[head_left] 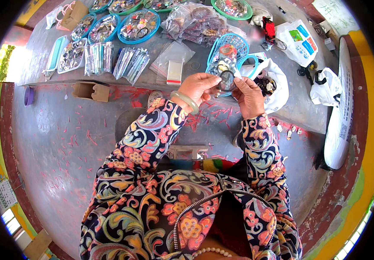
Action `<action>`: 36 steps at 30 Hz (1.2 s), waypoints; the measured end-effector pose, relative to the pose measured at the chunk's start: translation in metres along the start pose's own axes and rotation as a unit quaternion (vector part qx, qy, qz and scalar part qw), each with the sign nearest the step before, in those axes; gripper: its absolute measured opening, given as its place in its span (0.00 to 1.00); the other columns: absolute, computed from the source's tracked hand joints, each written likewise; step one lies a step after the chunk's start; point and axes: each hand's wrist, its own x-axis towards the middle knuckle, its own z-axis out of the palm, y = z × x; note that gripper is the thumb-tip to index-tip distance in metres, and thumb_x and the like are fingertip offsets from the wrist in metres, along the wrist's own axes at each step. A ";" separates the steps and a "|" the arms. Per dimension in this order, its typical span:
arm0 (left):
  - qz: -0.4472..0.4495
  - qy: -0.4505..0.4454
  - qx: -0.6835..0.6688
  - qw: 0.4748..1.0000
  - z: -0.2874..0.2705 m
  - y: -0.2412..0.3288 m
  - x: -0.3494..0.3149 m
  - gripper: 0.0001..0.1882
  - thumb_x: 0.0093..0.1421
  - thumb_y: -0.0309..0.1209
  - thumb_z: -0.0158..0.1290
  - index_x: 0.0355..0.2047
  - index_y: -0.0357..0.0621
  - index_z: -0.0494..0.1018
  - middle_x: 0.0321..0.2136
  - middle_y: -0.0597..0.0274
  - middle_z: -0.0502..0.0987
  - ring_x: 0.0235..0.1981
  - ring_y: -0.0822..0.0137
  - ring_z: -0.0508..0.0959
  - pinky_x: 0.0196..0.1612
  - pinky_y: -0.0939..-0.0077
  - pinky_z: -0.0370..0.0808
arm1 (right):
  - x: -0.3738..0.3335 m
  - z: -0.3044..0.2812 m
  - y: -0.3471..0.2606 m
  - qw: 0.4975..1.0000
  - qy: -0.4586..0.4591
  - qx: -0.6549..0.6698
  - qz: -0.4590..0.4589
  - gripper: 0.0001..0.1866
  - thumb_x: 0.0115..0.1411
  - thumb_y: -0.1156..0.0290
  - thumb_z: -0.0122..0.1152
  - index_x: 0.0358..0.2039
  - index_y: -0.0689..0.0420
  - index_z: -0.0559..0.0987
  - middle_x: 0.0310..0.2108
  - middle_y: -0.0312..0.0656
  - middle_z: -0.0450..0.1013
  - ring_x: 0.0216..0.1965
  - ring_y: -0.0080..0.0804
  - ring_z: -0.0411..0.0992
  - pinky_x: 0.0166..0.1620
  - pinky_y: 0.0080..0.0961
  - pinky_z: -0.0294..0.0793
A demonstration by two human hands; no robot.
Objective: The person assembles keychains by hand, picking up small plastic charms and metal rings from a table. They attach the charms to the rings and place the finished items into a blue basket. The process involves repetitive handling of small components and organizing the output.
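Note:
Between both hands, in front of a blue plastic basket point(238, 42), is a dark ring-shaped hair tie point(227, 79). My left hand point(193, 90), with a pale bangle point(186, 101) on its wrist, pinches the hair tie's left side between thumb and fingers. At the opposite side, my right hand point(250, 98) pinches it too. Small colourful accessories fill the basket behind, partly hidden by my fingers. Close to my right hand, a white plastic bag point(277, 89) stands open with dark items inside.
Blue and green round trays point(139, 26) of small accessories line the table's far side. Bundles of packed pens point(131, 64), clear bags point(172, 56) and a heap of bagged goods point(195, 24) lie nearer. A cardboard box point(90, 91) sits on the floor, among scattered red scraps.

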 end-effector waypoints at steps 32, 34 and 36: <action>-0.001 -0.008 0.125 0.992 0.000 0.001 -0.004 0.13 0.54 0.32 0.52 0.35 0.34 0.73 0.31 0.60 0.76 0.28 0.71 0.77 0.20 0.85 0.68 | -0.001 0.007 0.000 0.988 -0.038 -0.141 -0.054 0.05 0.51 0.73 0.61 0.26 0.62 0.76 0.20 0.33 0.71 0.22 0.17 0.66 0.28 0.13 0.64; 0.010 -0.002 0.123 0.992 0.002 0.001 -0.004 0.13 0.54 0.32 0.52 0.35 0.34 0.73 0.31 0.61 0.76 0.28 0.73 0.76 0.19 0.85 0.68 | -0.001 0.005 -0.001 0.989 -0.026 -0.138 -0.056 0.06 0.51 0.72 0.60 0.26 0.61 0.76 0.20 0.33 0.71 0.22 0.17 0.66 0.28 0.13 0.63; 0.036 -0.002 0.135 0.990 0.001 0.000 -0.002 0.13 0.54 0.32 0.52 0.35 0.34 0.73 0.31 0.61 0.76 0.27 0.74 0.75 0.20 0.85 0.68 | -0.003 0.008 -0.005 0.990 -0.013 -0.126 -0.057 0.07 0.51 0.71 0.60 0.26 0.61 0.76 0.20 0.33 0.71 0.21 0.17 0.66 0.28 0.13 0.62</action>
